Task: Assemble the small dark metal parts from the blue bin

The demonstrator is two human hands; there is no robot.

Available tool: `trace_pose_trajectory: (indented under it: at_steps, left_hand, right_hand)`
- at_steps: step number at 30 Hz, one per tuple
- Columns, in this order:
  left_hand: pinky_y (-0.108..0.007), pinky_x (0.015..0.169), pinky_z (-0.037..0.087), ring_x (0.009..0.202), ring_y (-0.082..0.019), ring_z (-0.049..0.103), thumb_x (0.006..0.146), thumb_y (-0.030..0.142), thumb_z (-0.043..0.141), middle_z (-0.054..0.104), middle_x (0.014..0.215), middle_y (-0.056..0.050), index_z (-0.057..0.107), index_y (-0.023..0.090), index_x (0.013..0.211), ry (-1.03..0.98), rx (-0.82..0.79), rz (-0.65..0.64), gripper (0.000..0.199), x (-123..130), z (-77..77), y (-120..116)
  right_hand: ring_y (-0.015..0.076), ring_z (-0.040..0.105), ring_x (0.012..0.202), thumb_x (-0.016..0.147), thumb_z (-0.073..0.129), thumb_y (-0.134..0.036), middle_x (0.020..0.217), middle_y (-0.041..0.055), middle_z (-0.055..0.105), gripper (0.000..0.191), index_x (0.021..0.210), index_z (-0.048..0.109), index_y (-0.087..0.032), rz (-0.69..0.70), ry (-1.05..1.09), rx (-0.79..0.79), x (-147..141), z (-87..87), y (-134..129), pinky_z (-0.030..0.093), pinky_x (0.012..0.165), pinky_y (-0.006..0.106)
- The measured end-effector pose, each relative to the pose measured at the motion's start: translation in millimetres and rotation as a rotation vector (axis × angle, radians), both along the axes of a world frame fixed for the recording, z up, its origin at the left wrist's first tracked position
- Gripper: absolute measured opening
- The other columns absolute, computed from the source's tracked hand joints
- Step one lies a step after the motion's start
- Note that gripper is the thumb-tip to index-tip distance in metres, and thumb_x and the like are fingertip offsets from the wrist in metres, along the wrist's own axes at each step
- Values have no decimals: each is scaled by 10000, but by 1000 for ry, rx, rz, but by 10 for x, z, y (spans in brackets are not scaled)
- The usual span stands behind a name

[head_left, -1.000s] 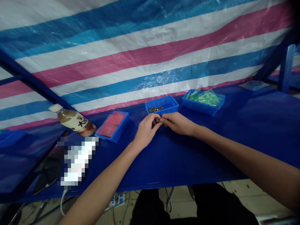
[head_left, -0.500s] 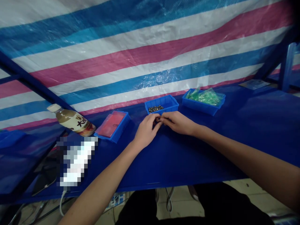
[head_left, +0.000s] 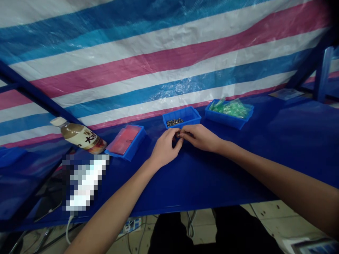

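My left hand [head_left: 166,147] and my right hand [head_left: 201,137] meet at the fingertips over the blue table [head_left: 201,183]. Both are closed around something small and shiny between them, too small to make out. Just behind my fingers is a blue bin [head_left: 189,114] with small metal parts [head_left: 174,122] at its left end. To its right stands another blue bin [head_left: 227,122], filled with green plastic packets [head_left: 235,108]. Left of my left hand, a tilted blue bin [head_left: 136,143] bears red sheets [head_left: 124,139] in clear plastic.
A bottle [head_left: 82,137] leans at the left, beside a pixelated bright object [head_left: 87,185] with a white cable [head_left: 68,229]. A flat clear packet [head_left: 287,94] lies at the far right. Striped sheeting [head_left: 159,60] hangs behind the table.
The view has shifted slightly. My hands remain together at nearly the same place, with a small change at the fingertips. My legs below the table have moved a little.
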State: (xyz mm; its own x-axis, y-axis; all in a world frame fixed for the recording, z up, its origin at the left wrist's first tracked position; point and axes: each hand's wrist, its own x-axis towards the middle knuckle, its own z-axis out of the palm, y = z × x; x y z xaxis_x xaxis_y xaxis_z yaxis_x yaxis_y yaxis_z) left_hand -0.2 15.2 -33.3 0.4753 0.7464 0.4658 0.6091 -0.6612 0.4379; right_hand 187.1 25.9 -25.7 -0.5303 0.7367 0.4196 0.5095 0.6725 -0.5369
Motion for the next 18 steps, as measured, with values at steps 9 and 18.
trace_pose_trajectory:
  at_steps: [9, 18]
  left_hand:
    - [-310, 799, 474, 931, -183, 587, 977, 257, 411, 630, 1013, -66, 579, 186, 1028, 10, 26, 36, 189, -12, 46, 7]
    - [-292, 736, 437, 823, -163, 564, 993, 281, 379, 616, 885, -40, 567, 184, 881, 55, 40, 41, 239, -25, 31, 39]
  right_hand:
    - [119, 498, 643, 944, 451, -212, 746, 26, 578, 187, 800, 555, -152, 1, -45, 29, -25, -24, -12, 323, 613, 249]
    - [104, 468, 615, 941, 469, -228, 719, 5, 559, 188, 788, 553, -158, 8, -57, 38, -3, -16, -1, 309, 598, 247]
